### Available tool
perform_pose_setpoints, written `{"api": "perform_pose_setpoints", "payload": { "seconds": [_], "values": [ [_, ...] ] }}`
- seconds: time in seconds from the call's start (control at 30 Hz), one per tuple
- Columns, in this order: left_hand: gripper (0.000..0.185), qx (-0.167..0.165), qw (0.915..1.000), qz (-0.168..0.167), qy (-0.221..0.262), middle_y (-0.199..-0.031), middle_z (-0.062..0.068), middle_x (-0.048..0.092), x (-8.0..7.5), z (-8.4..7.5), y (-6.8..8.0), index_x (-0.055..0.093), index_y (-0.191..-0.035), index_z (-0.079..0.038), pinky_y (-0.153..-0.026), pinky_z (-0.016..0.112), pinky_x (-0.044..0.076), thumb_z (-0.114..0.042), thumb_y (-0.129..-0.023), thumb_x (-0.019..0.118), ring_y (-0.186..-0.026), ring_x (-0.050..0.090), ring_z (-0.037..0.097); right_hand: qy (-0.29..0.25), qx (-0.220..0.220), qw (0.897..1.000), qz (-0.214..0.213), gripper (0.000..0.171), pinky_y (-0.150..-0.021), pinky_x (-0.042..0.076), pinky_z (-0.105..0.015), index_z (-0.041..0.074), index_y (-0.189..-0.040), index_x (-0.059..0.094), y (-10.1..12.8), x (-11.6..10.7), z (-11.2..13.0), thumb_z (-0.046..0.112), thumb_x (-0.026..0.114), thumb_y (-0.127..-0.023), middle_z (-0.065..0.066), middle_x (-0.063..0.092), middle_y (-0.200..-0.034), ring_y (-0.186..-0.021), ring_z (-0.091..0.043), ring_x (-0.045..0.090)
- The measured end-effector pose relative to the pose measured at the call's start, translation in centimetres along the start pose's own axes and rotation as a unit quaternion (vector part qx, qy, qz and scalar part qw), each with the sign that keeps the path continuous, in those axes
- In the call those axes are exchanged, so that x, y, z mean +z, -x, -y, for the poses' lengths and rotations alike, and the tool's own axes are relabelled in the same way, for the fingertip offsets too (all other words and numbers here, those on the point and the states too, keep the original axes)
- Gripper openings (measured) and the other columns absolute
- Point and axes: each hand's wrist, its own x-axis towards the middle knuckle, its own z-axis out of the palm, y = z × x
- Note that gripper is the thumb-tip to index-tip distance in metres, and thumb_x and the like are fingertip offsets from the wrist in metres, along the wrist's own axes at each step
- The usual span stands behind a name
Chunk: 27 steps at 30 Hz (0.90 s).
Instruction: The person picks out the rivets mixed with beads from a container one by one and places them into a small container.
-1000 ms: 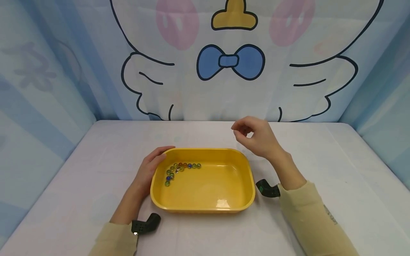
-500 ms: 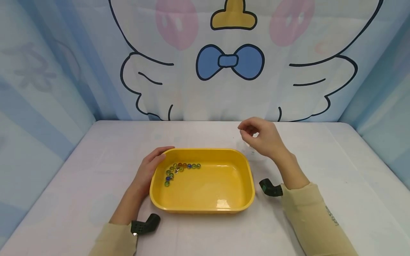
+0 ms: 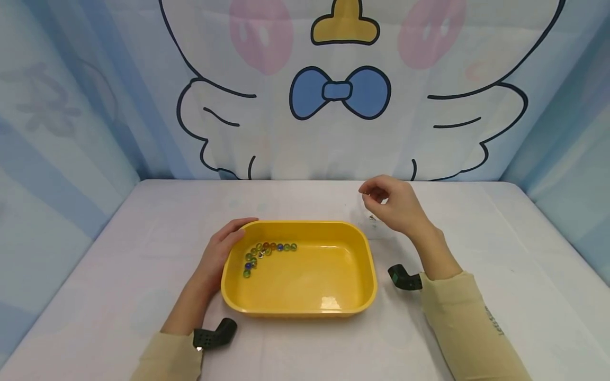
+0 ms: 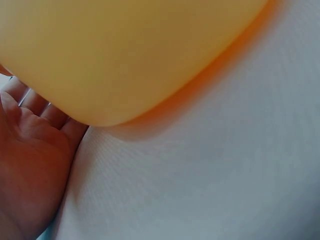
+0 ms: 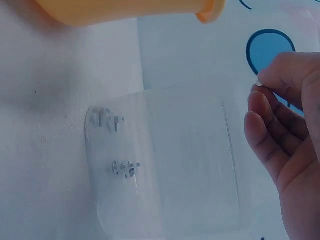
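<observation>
So there's a yellow tray sitting dead center in the head view on a white table, and the left hand is resting against the tray's left edge, fingers laid fairly straight along the rim near the upper left corner, not really gripping anything. The left wrist view backs that up: you just see the palm and fingers in the lower left of the frame tucked against the rounded yellow corner. Inside the tray, up in its upper left part, there's a little curved line of marbles, green, blue and orange ones, all bunched near the left hand. The right hand is up off the table to the upper right of the tray, fingers curled in with thumb and fingertip pinched together; can't tell if there's actually something tiny in the pinch. In the right wrist view the hand is at the right edge, and below it, center frame, there's a clear plastic container lying on the table, just beside the tray. The backdrop behind the table is a cartoon curtain with a blue bow tie.
</observation>
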Motion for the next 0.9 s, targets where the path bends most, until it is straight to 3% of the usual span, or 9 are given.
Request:
{"api": "perform_pose_setpoints", "payload": {
  "seconds": [0.2, 0.67, 0.9],
  "values": [
    [0.042, -0.002, 1.0000, -0.001, 0.004, -0.146, 0.009, 0.050, -0.06, 0.02, 0.01, 0.049, -0.146, -0.008, -0.108, 0.024, 0.039, -0.024, -0.109, 0.039, -0.129, 0.047, 0.022, 0.015, -0.005, 1.000, 0.004, 0.012, -0.070, 0.050, -0.025, -0.004, -0.097, 0.069, 0.13, -0.15, -0.41, -0.009, 0.066, -0.087, -0.011, 0.068, -0.093, -0.077, -0.021, 0.058],
    [0.040, 0.000, 0.9999, 0.000, 0.015, -0.146, 0.008, 0.051, 0.07, 0.04, -0.08, 0.050, -0.145, -0.009, -0.104, 0.020, 0.042, -0.022, -0.108, 0.039, -0.129, 0.048, 0.022, 0.036, 0.032, 0.999, -0.002, 0.011, -0.073, 0.051, -0.033, -0.002, -0.100, 0.070, 0.32, -0.83, -0.70, -0.005, 0.065, -0.090, -0.012, 0.068, -0.095, -0.080, -0.024, 0.058],
    [0.041, 0.002, 1.0000, 0.000, 0.009, -0.146, 0.009, 0.051, 0.05, 0.05, -0.03, 0.050, -0.145, -0.008, -0.105, 0.021, 0.041, -0.023, -0.108, 0.039, -0.129, 0.048, 0.023, 0.035, 0.025, 0.999, -0.008, 0.011, -0.073, 0.051, -0.028, -0.002, -0.100, 0.070, 0.29, -0.89, -0.68, -0.005, 0.066, -0.090, -0.012, 0.068, -0.095, -0.079, -0.023, 0.058]
  ]
}}
